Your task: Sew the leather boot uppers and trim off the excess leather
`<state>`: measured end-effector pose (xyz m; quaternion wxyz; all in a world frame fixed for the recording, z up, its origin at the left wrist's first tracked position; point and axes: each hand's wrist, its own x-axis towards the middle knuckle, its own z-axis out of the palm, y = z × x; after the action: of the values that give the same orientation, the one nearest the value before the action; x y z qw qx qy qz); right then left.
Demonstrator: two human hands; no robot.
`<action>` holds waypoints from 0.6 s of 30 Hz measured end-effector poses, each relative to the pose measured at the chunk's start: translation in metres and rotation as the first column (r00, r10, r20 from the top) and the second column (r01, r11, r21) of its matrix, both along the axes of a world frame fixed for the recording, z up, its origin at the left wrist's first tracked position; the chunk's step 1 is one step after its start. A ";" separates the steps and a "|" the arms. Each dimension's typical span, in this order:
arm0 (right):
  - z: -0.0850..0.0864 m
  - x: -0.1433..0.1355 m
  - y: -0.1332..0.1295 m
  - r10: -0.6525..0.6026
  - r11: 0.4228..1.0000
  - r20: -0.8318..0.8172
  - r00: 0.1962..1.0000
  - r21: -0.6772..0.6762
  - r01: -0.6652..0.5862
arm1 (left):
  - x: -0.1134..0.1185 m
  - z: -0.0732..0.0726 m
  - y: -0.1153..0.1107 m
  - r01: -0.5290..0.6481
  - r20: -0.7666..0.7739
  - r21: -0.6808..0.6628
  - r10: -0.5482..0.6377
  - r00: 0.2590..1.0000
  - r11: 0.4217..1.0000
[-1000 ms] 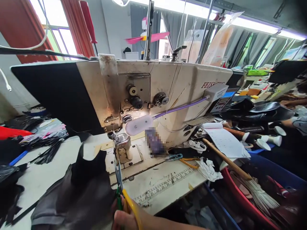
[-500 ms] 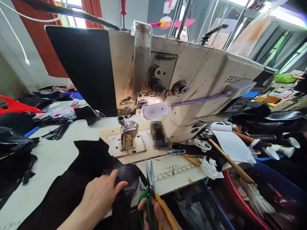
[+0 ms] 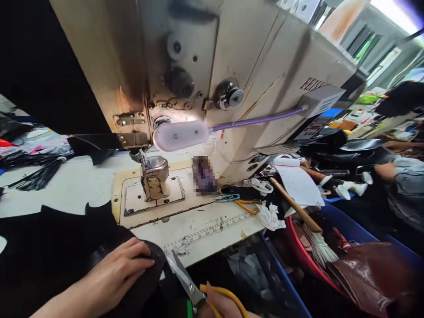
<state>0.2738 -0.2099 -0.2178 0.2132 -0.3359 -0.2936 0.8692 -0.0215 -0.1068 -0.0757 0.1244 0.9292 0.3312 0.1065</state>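
Note:
My left hand [image 3: 121, 271] presses on a large piece of black leather [image 3: 59, 240], its fingers together and closed over the piece near its rounded right end. In my right hand [image 3: 221, 304], partly cut off by the bottom edge, is a pair of scissors [image 3: 183, 276] with one orange and one green handle. The blades point up and left, slightly apart, right beside the leather's edge. Whether they touch the leather I cannot tell. Behind the leather stands the metal post [image 3: 155, 176] of a sewing machine [image 3: 258, 84].
A lamp [image 3: 180, 134] on a purple stalk lights the post. Thread snips [image 3: 230, 197], orange-handled pliers [image 3: 247, 207] and crumpled tissue [image 3: 271, 216] lie by a ruler strip [image 3: 212, 227]. Bins, one with a red rim [image 3: 293, 229], stand below right. At far right another person's arm [image 3: 386, 172] shows.
The view has shifted closer to the machine. My left fingers, spread before, are now closed on the leather. The scissors have tilted left, with their blades against the leather's right edge.

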 end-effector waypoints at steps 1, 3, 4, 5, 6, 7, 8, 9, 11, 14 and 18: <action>-0.004 -0.003 -0.003 0.009 1.000 -0.030 1.000 -0.011 -0.009 | 0.008 -0.001 -0.001 -0.082 0.011 -0.014 0.082 0.997 0.997; -0.008 -0.011 -0.008 0.039 0.998 -0.094 0.995 -0.038 -0.043 | 0.024 -0.012 0.000 -0.226 0.024 0.018 0.226 0.974 0.974; -0.008 -0.014 -0.009 0.064 0.996 -0.120 0.991 -0.053 -0.071 | 0.030 -0.021 0.000 -0.270 0.035 0.042 0.269 0.963 0.962; -0.006 -0.017 -0.009 0.089 0.993 -0.139 0.986 -0.063 -0.099 | 0.034 -0.029 -0.001 -0.284 0.047 0.061 0.281 0.959 0.957; -0.003 -0.018 -0.008 0.104 0.991 -0.146 0.984 -0.069 -0.115 | 0.036 -0.037 -0.002 -0.280 0.065 0.078 0.275 0.959 0.957; 0.001 -0.018 -0.006 0.120 0.989 -0.147 0.982 -0.069 -0.131 | 0.036 -0.043 -0.003 -0.264 0.087 0.093 0.256 0.963 0.960; 0.004 -0.016 -0.004 0.135 0.987 -0.140 0.981 -0.066 -0.145 | 0.034 -0.048 -0.005 -0.239 0.110 0.106 0.227 0.968 0.965; 0.007 -0.014 -0.003 0.155 0.984 -0.130 0.979 -0.064 -0.165 | 0.031 -0.051 -0.006 -0.211 0.131 0.114 0.196 0.972 0.971; 0.010 -0.007 0.000 0.194 0.978 -0.098 0.976 -0.066 -0.200 | 0.025 -0.051 -0.007 -0.154 0.160 0.128 0.133 0.978 0.980; 0.002 0.001 0.001 0.164 0.983 -0.031 0.986 -0.079 -0.166 | 0.021 -0.047 -0.003 -0.064 0.163 0.164 0.037 0.986 0.984; -0.022 -0.002 0.003 0.275 0.954 -0.022 0.961 -0.115 -0.276 | 0.024 -0.039 0.001 -0.042 0.189 0.167 0.009 0.982 0.985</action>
<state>0.2715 -0.2066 -0.2396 0.0709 -0.3010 -0.2855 0.9071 0.0030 -0.1056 -0.1147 0.0739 0.9180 0.3197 0.2230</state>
